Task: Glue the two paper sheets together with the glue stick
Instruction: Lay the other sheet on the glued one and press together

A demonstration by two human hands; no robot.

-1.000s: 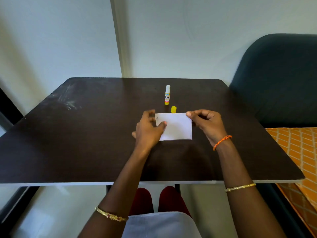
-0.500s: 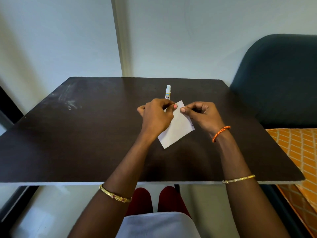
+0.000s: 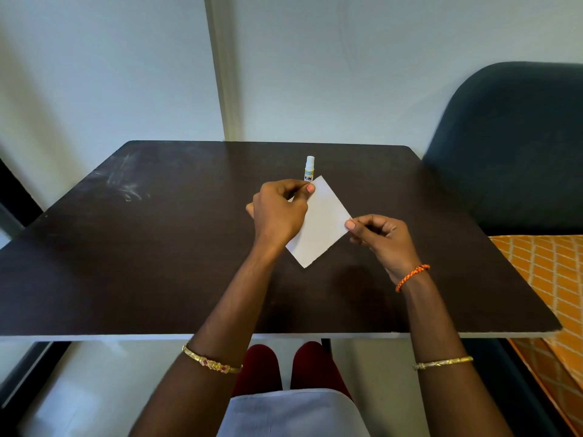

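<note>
A white paper sheet (image 3: 320, 225) hangs tilted like a diamond above the dark table (image 3: 157, 263). My left hand (image 3: 279, 212) pinches its upper left edge between thumb and fingers. My right hand (image 3: 378, 239) pinches its right corner. Whether this is one sheet or two stacked I cannot tell. The glue stick (image 3: 309, 169) stands upright just behind the paper, uncapped, its white tip up and its lower part hidden by the sheet. Its yellow cap is out of sight behind the paper.
A dark blue chair (image 3: 511, 146) stands at the table's right, with an orange patterned cloth (image 3: 549, 279) below it. A pale wall runs right behind the table. White smudges (image 3: 126, 187) mark the far left of the tabletop.
The paper left the table and turned into a diamond tilt. My left hand rose to its upper edge. My right hand slid from the top down to the right corner.
</note>
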